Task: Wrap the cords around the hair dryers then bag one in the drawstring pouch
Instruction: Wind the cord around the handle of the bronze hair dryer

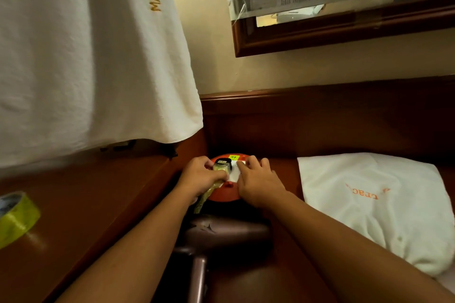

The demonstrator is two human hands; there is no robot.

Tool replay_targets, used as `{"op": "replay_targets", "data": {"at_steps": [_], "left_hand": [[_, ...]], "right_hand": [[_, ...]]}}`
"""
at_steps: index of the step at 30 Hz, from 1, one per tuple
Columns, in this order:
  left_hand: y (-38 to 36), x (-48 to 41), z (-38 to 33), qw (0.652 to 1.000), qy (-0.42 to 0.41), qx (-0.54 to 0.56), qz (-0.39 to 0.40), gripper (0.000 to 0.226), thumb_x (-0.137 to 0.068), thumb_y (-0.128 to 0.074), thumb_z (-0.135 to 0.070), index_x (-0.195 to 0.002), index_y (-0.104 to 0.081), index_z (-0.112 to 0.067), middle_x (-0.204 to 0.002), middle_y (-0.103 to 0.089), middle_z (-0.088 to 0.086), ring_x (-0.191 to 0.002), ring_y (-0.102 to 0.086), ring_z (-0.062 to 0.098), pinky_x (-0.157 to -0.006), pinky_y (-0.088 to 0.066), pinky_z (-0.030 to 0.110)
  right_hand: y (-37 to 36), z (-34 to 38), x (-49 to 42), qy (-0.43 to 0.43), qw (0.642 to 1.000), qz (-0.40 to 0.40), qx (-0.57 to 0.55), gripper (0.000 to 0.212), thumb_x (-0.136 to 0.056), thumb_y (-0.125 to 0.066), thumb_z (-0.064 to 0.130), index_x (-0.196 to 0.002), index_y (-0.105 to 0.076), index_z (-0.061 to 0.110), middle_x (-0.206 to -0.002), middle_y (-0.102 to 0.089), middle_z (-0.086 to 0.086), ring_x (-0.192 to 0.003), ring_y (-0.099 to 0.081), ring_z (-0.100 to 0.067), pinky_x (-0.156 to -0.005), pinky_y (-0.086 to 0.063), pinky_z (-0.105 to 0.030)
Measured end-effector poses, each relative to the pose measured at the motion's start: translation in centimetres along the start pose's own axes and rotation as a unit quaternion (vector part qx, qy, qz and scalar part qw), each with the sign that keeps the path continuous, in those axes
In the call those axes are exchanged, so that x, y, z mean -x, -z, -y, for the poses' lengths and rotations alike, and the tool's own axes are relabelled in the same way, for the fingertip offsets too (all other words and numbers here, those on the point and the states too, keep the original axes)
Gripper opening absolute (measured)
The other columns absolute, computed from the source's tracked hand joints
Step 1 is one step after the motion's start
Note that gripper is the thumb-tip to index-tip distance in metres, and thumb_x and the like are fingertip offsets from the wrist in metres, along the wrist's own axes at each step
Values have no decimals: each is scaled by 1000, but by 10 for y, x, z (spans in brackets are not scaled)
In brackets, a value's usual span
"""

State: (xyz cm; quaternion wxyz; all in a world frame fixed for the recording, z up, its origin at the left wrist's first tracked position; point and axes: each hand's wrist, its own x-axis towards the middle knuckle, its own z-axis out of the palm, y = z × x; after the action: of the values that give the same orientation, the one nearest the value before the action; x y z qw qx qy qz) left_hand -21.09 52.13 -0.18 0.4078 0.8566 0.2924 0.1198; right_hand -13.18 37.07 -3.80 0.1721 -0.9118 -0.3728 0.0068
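Left hand [200, 174] grasps the cord wrapped in yellow-green tape [209, 192] just below its black plug [223, 162], which sits on top of a round orange plastic disc [221, 195] at the back corner of the dark wooden desk [98, 204]. Right hand [258, 182] holds nothing; its fingers rest on the disc's white label. The dark brown metallic hair dryer [226, 231] lies btw. the two forearms, near the disc. The white fabric drawstring pouch w/ orange letters [374, 202] lies flat on the right, apart from both hands. A yellow-green tape roll [17, 216] is at far left.
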Motion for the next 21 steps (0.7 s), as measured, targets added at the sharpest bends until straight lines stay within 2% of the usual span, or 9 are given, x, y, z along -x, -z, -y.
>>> {"op": "replay_targets", "data": {"at_steps": [4,6,9,11,13,14,16,18,21], "left_hand": [[4,6,-6,994,-2,100,-53,42,-76,-84,-23,-107,-57,-17,-101,-69,7,-84,-68,20,-62,-55,33],[9,8,-7,994,-28,90,-57,43,-80,-83,-24,-112,-54,-22,-107,-66,2,-87,-66,14,-62,-53,28],[20,20,-5,994,-79,54,-53,44,-87,-78,-34,-124,-55,-28,-113,-60,-5,-89,-59,3,-66,-53,23],[29,31,-2,992,-105,43,-63,52,-90,-73,-43,-137,-52,-35,-119,-55,-6,-96,-55,5,-74,-58,28],[38,40,0,989,-127,16,-73,61,-88,-71,-53,-143,-48,-42,-128,-58,-7,-109,-57,10,-88,-61,38],[43,46,1,987,-139,-6,-76,64,-87,-70,-57,-145,-46,-43,-132,-61,-6,-113,-60,12,-92,-60,37],[50,60,3,984,-155,-40,-78,66,-88,-69,-58,-147,-46,-41,-136,-64,-4,-117,-62,14,-92,-54,27],[54,77,2,981,-168,-58,-72,64,-93,-66,-53,-151,-42,-38,-139,-62,-2,-117,-60,12,-89,-47,22],[59,102,-2,978,-180,-92,-43,66,-102,-56,-43,-160,-26,-33,-154,-48,2,-132,-51,16,-99,-45,26]], "right_hand": [[-4,-1,-3,4,1000,-6,2,55,-102,-34,44,-152,-28,22,-154,-27,-5,-137,-25,-30,-108,-36,-50],[-3,-2,-5,0,1000,3,4,57,-102,-34,47,-153,-26,22,-155,-26,-5,-138,-24,-29,-110,-36,-50],[5,-4,-4,-2,999,29,28,57,-103,-32,48,-154,-27,23,-156,-28,-6,-139,-28,-30,-113,-31,-50],[11,1,8,22,999,9,25,55,-103,-28,50,-150,-39,23,-153,-36,-7,-138,-32,-30,-116,-26,-50],[14,10,29,66,997,-36,1,58,-102,-25,56,-140,-53,23,-145,-49,-5,-133,-40,-26,-112,-30,-49],[16,16,43,90,995,-36,-27,63,-99,-25,64,-138,-55,24,-143,-53,-4,-130,-45,-24,-108,-35,-47],[16,26,70,134,986,36,-93,77,-87,-31,82,-143,-47,31,-145,-52,3,-129,-49,-18,-106,-41,-43],[14,31,91,165,976,117,-79,97,-72,-49,90,-151,-30,37,-149,-46,8,-129,-50,-16,-105,-45,-39],[11,25,106,182,974,128,30,113,-71,-76,64,-157,-10,32,-145,-42,2,-122,-52,-23,-97,-47,-36]]}}
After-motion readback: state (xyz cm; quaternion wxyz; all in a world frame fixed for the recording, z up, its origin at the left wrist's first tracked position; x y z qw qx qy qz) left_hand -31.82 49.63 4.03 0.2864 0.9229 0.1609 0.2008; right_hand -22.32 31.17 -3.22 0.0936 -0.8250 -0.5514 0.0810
